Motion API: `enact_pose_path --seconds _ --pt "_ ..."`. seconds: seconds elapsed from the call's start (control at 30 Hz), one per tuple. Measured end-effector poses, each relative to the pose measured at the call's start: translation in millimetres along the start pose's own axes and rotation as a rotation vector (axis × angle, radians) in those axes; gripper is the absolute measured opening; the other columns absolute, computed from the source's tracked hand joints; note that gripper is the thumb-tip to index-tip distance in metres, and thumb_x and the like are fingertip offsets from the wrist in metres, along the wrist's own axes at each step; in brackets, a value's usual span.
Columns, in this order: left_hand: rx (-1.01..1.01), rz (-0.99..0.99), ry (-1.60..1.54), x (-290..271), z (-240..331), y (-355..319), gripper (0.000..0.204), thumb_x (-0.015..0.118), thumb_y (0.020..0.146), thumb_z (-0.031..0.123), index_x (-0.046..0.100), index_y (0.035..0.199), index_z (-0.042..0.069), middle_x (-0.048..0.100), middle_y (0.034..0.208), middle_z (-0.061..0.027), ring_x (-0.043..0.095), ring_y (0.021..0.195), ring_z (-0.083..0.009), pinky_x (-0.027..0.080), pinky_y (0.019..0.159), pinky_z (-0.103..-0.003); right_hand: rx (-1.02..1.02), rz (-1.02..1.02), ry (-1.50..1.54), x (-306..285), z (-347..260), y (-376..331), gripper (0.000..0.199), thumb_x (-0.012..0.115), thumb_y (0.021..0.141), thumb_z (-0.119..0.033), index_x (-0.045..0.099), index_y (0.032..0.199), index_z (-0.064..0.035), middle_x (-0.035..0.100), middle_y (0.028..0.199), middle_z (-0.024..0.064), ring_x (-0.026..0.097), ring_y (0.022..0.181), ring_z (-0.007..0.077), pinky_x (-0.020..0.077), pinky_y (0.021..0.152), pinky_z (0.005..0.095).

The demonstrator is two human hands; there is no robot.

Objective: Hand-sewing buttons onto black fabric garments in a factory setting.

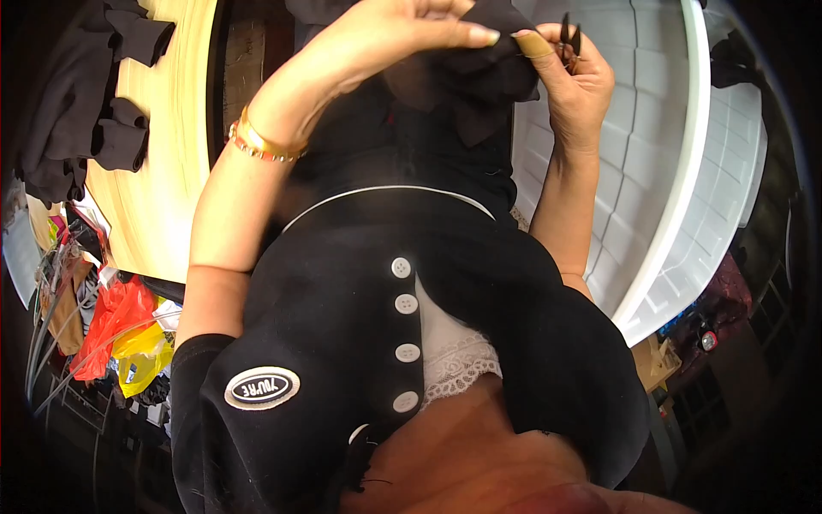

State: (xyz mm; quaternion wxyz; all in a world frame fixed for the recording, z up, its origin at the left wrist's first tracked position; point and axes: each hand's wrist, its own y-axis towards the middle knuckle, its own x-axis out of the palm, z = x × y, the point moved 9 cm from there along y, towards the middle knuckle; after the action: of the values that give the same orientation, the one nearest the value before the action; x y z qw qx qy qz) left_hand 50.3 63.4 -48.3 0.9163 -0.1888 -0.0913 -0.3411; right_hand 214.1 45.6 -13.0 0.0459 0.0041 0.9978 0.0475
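Note:
A dark piece of cloth hangs at the top middle, over my lap. My left hand pinches its upper edge, thumb against the fingers, partly cut off by the top of the picture. On the other side of the cloth, my right hand holds its edge, with a tan wrap on the thumb. Two dark pointed blades, which look like thread snips, stick up from among the right fingers. Their handles are hidden in the hand.
A pale wooden table stands at left, with dark cloth pieces on it. Red and yellow bags lie below it. A large white plastic bin is close by my right arm.

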Motion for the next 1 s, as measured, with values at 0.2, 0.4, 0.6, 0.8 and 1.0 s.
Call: enact_pose_path --seconds 0.2,0.4,0.6,0.8,1.0 --pt "0.043 0.112 -0.134 -3.7 -5.7 -25.1 0.026 0.064 0.093 0.012 0.066 0.116 0.001 0.069 0.105 -0.0015 0.063 0.097 -0.0065 0.048 0.087 -0.019 -0.005 0.124 0.013 -15.1 6.3 2.1 0.010 0.075 0.084 -0.007 0.067 0.086 -0.0023 0.046 0.064 -0.0114 0.034 0.055 -0.0022 0.0242 0.051 0.0155" --pt "0.037 0.230 -0.186 -9.1 11.4 -33.1 0.027 0.064 0.093 0.015 0.066 0.117 0.003 0.071 0.102 -0.0012 0.065 0.093 -0.0050 0.050 0.080 -0.017 -0.221 0.103 -0.359 2.7 -32.4 -8.5 0.027 0.075 0.084 -0.019 0.067 0.105 -0.0057 0.051 0.073 -0.0016 0.047 0.063 0.0070 0.0409 0.057 0.0215" --pt "0.033 0.250 -0.217 -8.8 7.8 -28.2 0.026 0.063 0.094 0.016 0.067 0.115 0.003 0.071 0.105 -0.0030 0.065 0.096 -0.0072 0.050 0.085 -0.018 -0.480 0.029 -0.599 31.1 -51.2 -16.1 0.036 0.082 0.071 -0.017 0.072 0.106 -0.0132 0.058 0.074 0.0002 0.053 0.059 0.0120 0.0442 0.052 0.0260" --pt "0.066 0.287 -0.205 -8.0 6.5 -27.2 0.025 0.063 0.094 0.016 0.067 0.114 0.001 0.070 0.105 -0.0050 0.065 0.098 -0.0100 0.049 0.090 -0.021 -0.529 0.041 -0.659 31.7 -45.1 -18.6 0.039 0.083 0.068 -0.017 0.075 0.105 -0.0142 0.056 0.072 -0.0006 0.050 0.059 0.0122 0.0423 0.052 0.0261" --pt "0.054 0.291 -0.199 -2.5 8.5 -26.4 0.026 0.064 0.093 0.016 0.067 0.113 0.000 0.070 0.105 -0.0059 0.065 0.099 -0.0114 0.049 0.091 -0.022 -0.565 0.077 -0.611 28.2 -45.1 -20.5 0.038 0.083 0.067 -0.014 0.075 0.103 -0.0137 0.056 0.071 -0.0015 0.049 0.060 0.0126 0.0413 0.052 0.0261"
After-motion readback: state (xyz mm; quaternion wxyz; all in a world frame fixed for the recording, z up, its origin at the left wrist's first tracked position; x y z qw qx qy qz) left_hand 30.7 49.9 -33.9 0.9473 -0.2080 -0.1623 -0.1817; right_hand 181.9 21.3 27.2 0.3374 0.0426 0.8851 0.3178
